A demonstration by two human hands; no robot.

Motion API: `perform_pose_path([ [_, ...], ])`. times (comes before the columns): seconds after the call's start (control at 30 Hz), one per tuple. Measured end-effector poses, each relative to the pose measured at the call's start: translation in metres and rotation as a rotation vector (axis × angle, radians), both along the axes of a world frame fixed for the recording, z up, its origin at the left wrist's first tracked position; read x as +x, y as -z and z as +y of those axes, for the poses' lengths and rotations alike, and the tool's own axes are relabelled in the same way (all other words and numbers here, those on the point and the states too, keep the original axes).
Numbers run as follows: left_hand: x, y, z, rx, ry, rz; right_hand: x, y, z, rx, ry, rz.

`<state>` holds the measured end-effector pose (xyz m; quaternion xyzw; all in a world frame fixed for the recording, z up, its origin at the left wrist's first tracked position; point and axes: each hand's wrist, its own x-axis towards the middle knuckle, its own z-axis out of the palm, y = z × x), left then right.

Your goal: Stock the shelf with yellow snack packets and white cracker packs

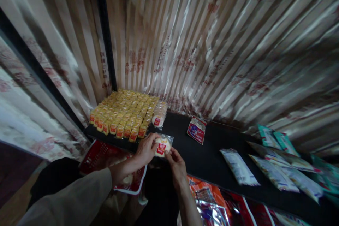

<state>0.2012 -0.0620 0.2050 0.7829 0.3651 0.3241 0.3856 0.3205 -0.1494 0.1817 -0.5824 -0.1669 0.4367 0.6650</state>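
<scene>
Between my two hands is a round white cracker in a clear wrapper with a red label (161, 147). My left hand (146, 149) grips its left side, and my right hand (176, 161) pinches its lower right edge. Just behind it, a row of similar round white wrapped crackers (158, 120) stands on the black shelf (182, 148). To the left of that row are tight rows of small yellow wrapped snacks (124, 113) with red labels. Below the shelf edge, under my left forearm, sits a red basket (99, 153) with pale items inside.
A red and purple pouch (196, 129) lies on the shelf, right of my hands. Farther right are a white packet (239, 167) and several white and teal packets (280, 173). Orange bags (208, 190) are below the front edge. Black posts (106, 31) and wrinkled printed sheeting (201, 42) enclose the shelf.
</scene>
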Motion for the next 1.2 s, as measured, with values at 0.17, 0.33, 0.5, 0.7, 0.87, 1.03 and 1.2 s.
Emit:
perform_pose_path([
  [0.17, 0.012, -0.001, 0.013, 0.153, -0.052, 0.067, 0.023, 0.006, 0.024, 0.007, -0.003, -0.158],
  [0.33, 0.016, 0.019, 0.005, 0.211, -0.048, 0.157, 0.038, 0.019, 0.056, 0.006, 0.084, -0.201],
  [0.5, 0.023, 0.032, 0.004, 0.183, -0.032, 0.246, 0.041, 0.034, 0.087, -0.021, 0.061, -0.218],
  [0.7, 0.035, 0.034, 0.019, 0.143, -0.020, 0.287, 0.047, 0.050, 0.111, -0.118, -0.012, -0.417],
  [0.87, 0.044, 0.035, 0.027, 0.067, -0.004, 0.434, 0.051, 0.052, 0.120, -0.297, -0.065, -0.691],
  [1.03, 0.048, 0.033, 0.032, 0.022, 0.025, 0.529, 0.049, 0.046, 0.123, -0.434, -0.109, -0.891],
  [1.2, 0.051, 0.030, 0.037, -0.014, 0.041, 0.559, 0.046, 0.045, 0.125, -0.445, -0.085, -1.055],
])
